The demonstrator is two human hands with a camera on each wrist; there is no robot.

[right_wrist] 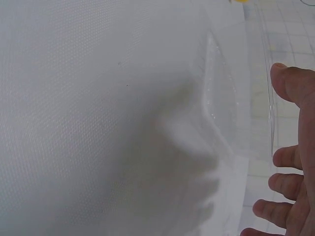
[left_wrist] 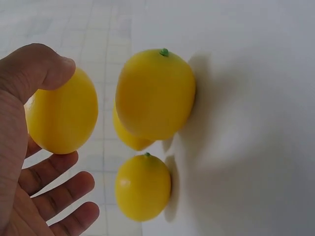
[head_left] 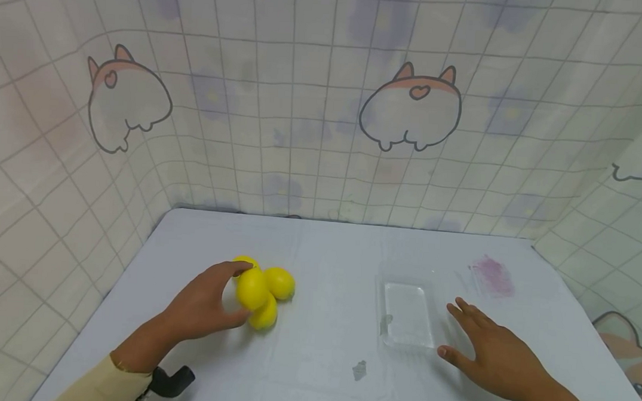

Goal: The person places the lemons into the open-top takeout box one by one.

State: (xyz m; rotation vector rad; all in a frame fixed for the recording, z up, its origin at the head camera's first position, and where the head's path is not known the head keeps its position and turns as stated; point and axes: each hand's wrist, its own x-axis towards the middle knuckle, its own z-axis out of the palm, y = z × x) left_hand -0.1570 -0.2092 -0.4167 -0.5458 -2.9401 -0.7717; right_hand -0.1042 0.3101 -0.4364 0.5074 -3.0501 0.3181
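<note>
- Lemon (head_left: 252,290) above the table (head_left: 326,320), pinched in left hand (head_left: 203,303), thumb near, fingertip far.
- Clear container (head_left: 408,315) well to the right, beside right hand (head_left: 494,354), spread and holding nothing.

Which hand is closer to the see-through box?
Right. The right hand is just beside the see-through box, on its right side; the left hand is well off to the box's left, holding a lemon.

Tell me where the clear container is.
In the head view, the clear plastic container sits on the right side of the white table, just left of the right hand.
</note>
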